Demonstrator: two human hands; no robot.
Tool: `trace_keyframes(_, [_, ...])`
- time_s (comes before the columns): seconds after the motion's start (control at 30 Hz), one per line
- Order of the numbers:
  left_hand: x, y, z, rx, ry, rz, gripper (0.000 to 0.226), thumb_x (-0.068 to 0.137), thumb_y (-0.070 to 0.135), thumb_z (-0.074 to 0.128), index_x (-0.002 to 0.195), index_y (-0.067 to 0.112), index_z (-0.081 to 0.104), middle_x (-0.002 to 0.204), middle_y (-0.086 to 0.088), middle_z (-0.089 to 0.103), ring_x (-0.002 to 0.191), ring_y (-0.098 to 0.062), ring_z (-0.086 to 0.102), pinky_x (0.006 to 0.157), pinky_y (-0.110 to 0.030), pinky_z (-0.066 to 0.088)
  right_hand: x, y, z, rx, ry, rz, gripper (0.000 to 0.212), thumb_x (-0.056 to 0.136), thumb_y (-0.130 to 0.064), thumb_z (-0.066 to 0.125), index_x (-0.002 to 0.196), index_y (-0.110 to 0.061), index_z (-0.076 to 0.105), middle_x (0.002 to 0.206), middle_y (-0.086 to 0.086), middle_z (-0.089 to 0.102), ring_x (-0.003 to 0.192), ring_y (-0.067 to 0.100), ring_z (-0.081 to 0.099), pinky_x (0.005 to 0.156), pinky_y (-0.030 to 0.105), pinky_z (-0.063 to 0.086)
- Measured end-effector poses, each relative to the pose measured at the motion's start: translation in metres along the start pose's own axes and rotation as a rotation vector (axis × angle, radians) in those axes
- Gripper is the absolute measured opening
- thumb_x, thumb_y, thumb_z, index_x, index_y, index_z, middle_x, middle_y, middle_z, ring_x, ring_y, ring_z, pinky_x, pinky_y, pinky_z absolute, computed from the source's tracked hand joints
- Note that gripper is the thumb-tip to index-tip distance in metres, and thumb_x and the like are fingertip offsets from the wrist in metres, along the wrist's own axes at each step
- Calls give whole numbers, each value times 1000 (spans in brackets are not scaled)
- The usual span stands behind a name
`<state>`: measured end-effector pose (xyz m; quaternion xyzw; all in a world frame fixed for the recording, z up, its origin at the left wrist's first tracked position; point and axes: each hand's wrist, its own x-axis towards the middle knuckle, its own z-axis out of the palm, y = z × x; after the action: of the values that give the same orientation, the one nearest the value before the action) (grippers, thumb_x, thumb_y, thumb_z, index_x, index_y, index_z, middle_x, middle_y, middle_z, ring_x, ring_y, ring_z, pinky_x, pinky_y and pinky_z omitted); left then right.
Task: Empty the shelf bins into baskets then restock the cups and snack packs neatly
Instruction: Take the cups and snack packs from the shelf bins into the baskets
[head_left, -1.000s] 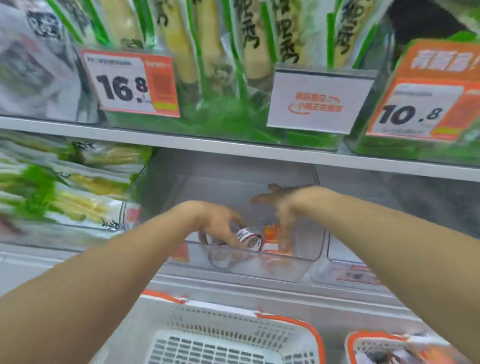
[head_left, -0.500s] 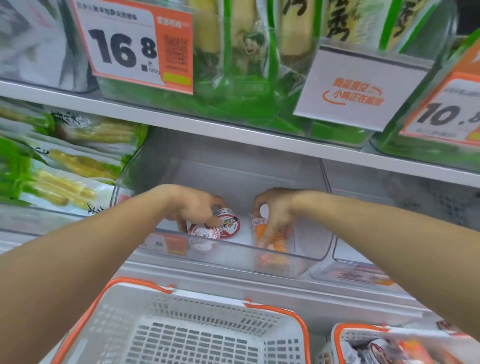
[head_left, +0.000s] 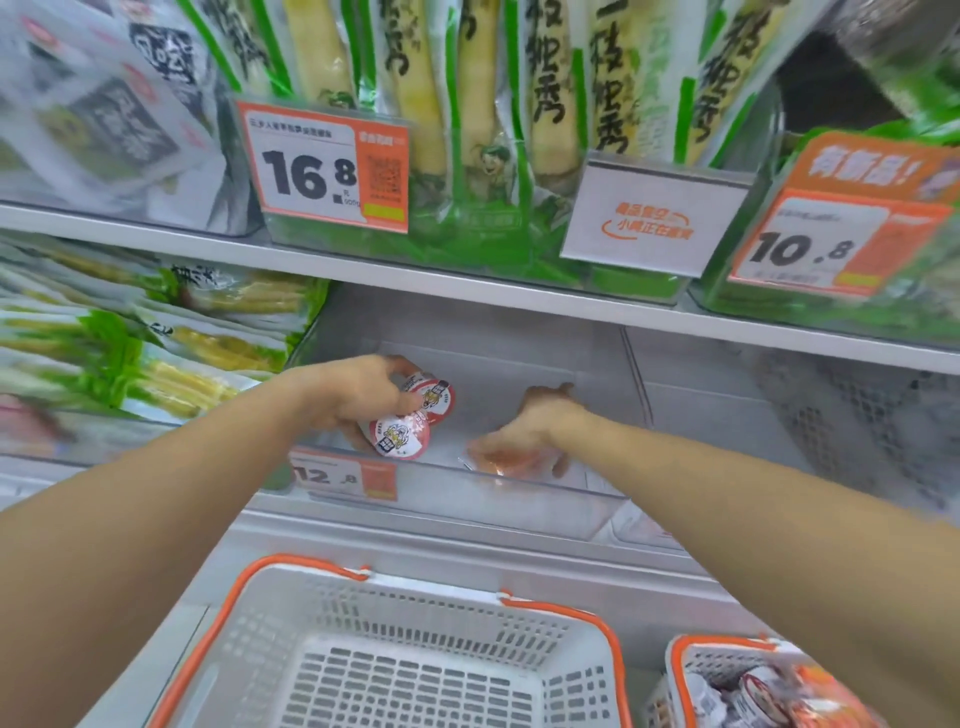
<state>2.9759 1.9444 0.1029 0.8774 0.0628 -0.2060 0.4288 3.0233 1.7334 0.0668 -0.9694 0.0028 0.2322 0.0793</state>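
Observation:
Both my hands reach into a clear plastic shelf bin (head_left: 545, 501) on the lower shelf. My left hand (head_left: 358, 397) grips two small round cups with red-and-white lids, one cup (head_left: 399, 435) low and one cup (head_left: 435, 397) just above it. My right hand (head_left: 530, 434) lies low at the bin's front right, fingers curled over an orange snack pack (head_left: 506, 461) seen blurred through the bin wall. Below the shelf stands a white basket (head_left: 363, 665) with orange handles, with nothing in it.
A second orange-rimmed basket (head_left: 691, 660) at the bottom right holds cups and packs. Green-and-yellow vacuum packs fill the left bin (head_left: 156, 358) and the upper shelf bins. Price tags 16.8 (head_left: 322, 166), 10.8 (head_left: 815, 244) and 12.8 (head_left: 343, 475) hang on bin fronts. Another clear bin (head_left: 779, 415) stands to the right.
My left hand has lifted the two cups a little and turned their lids toward me. My right hand has slid down to the front of the bin over the orange pack.

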Motion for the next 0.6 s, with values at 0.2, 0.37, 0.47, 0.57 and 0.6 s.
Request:
trace_keyframes(0.2, [-4, -10, -1, -48, 50, -51, 31, 99, 24, 60, 129, 27, 52, 105, -10, 71, 92, -34, 70, 74, -42, 59, 6, -8, -3, -150, 5, -69, 92, 44, -75, 81, 119, -24, 65, 119, 9, 56, 98, 19, 69, 93, 34, 52])
trace_keyframes(0.37, [1, -17, 7, -115, 46, -24, 39, 99, 19, 61, 136, 21, 52, 98, -2, 70, 86, -27, 71, 75, -36, 59, 7, 3, -40, -320, -161, -217, 77, 64, -44, 93, 131, -21, 61, 132, -5, 60, 106, 18, 63, 89, 25, 51])
trace_keyframes(0.47, [4, -18, 11, -131, 52, 2, 39, 99, 17, 60, 137, 20, 51, 88, 7, 64, 71, -13, 65, 54, -22, 51, 15, 11, -52, -315, -13, -363, 52, 69, -19, 90, 115, -27, 68, 122, -7, 61, 105, 18, 60, 71, 23, 49])
trace_keyframes(0.57, [9, -21, 13, -156, 57, 19, 41, 98, 18, 62, 138, 17, 51, 99, 2, 66, 86, -19, 69, 73, -33, 59, 15, 9, -55, -44, 27, -499, 46, 71, -25, 86, 111, -32, 64, 116, -10, 62, 103, 14, 61, 67, 21, 50])
trace_keyframes(0.6, [10, -21, 14, -160, 62, 27, 43, 98, 18, 62, 139, 17, 51, 105, 0, 65, 91, -21, 69, 78, -34, 58, 14, 7, -51, -24, 11, -536, 47, 72, -29, 85, 113, -33, 62, 116, -11, 62, 103, 13, 61, 73, 23, 51])
